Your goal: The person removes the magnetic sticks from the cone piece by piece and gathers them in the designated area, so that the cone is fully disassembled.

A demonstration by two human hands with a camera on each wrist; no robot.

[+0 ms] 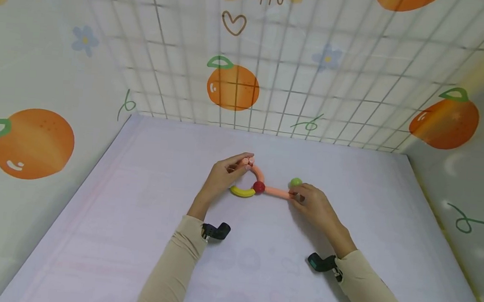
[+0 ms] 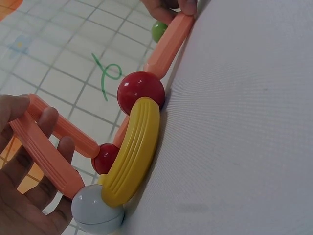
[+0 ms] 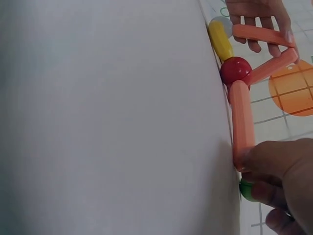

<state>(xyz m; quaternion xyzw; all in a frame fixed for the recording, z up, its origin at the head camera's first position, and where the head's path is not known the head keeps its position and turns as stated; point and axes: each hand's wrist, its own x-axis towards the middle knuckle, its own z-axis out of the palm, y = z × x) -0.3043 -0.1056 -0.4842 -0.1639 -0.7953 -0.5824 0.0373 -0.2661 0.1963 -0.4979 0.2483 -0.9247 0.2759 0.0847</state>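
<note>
My left hand [image 1: 218,180] pinches the raised ends of two pink rods, which meet between thumb and fingers. In the left wrist view, one of these, a ridged pink rod [image 2: 46,152], runs down to a pale grey ball [image 2: 95,210]. The other slopes to a red ball [image 2: 103,159] at the back. A curved yellow rod [image 1: 243,192] links the grey ball to a nearer red ball [image 1: 258,187]. From the red balls, a straight pink rod [image 1: 278,192] extends right. My right hand [image 1: 316,206] pinches its far end, beside a green ball [image 1: 296,182] partly covered by the fingers.
The pieces stand on a pale lavender tabletop [image 1: 133,237]. Behind rises a wall covering [image 1: 280,102] printed with a grid and oranges, and similar printed sheets flank the table at left and right. Each wrist carries a small black camera [image 1: 216,231].
</note>
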